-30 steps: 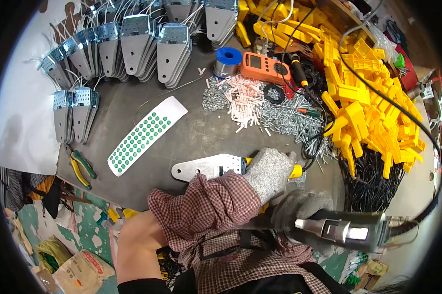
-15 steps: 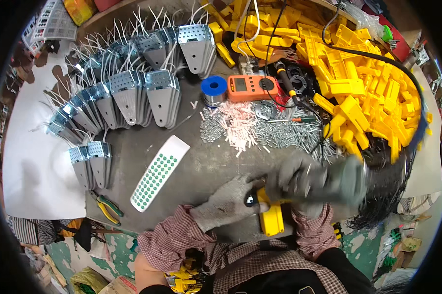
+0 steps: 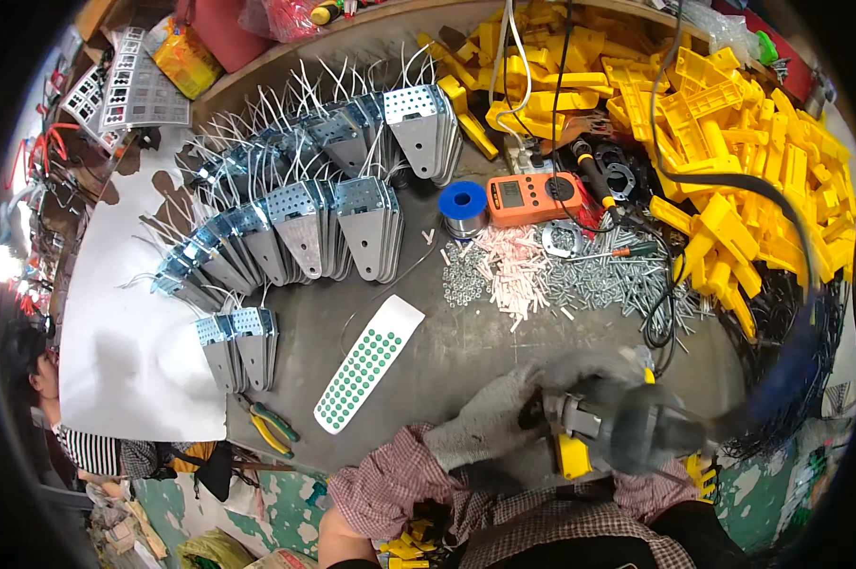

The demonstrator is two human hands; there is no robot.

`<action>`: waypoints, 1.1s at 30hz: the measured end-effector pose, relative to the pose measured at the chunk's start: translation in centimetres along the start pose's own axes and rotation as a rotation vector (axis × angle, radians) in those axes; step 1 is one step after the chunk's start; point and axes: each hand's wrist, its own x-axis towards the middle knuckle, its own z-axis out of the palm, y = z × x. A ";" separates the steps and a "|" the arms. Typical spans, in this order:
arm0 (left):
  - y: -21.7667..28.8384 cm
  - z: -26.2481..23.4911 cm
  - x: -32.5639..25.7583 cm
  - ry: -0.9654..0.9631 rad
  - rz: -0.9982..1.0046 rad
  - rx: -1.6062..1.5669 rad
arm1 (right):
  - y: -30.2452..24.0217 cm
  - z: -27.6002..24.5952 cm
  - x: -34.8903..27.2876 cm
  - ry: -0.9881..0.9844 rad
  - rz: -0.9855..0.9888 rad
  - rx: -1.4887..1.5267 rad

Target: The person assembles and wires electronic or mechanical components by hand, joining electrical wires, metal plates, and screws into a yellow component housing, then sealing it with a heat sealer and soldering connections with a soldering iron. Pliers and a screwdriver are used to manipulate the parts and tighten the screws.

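Observation:
In a grey work glove, my left hand (image 3: 485,417) closes round a yellow plastic housing (image 3: 573,458) close to my body; the fingers and tool hide much of it. My right hand (image 3: 594,368), also gloved and partly blurred, grips a dark corded or hosed power driver (image 3: 651,429). The driver lies sideways with its pale metal front end above the housing. Its exact contact with the housing cannot be made out. Ahead of the hands lies a white strip with rows of green dots (image 3: 369,364).
Grey metal brackets (image 3: 369,228) with white wires stand in rows at left. Beyond lie a solder spool (image 3: 464,207), an orange multimeter (image 3: 534,197), loose screws (image 3: 599,280) and pink sleeves (image 3: 515,275). Yellow housings (image 3: 731,190) heap at right; a dark hose (image 3: 788,213) arches there. Pliers (image 3: 272,427) lie left.
The whole view has swung left, so the bench appears farther right. The driver in my right hand has come over the yellow housing. A person at the far left edge has come into view.

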 end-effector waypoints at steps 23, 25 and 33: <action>4.3 -10.6 2.5 0.519 -0.243 1.366 | -14.4 -0.6 2.4 0.754 -0.176 -0.007; 4.5 -9.4 1.8 0.518 -0.203 1.398 | -14.2 -0.3 2.5 0.757 -0.181 -0.011; -0.1 2.3 -4.4 0.522 0.431 0.646 | -13.5 0.2 3.3 0.748 -0.135 0.042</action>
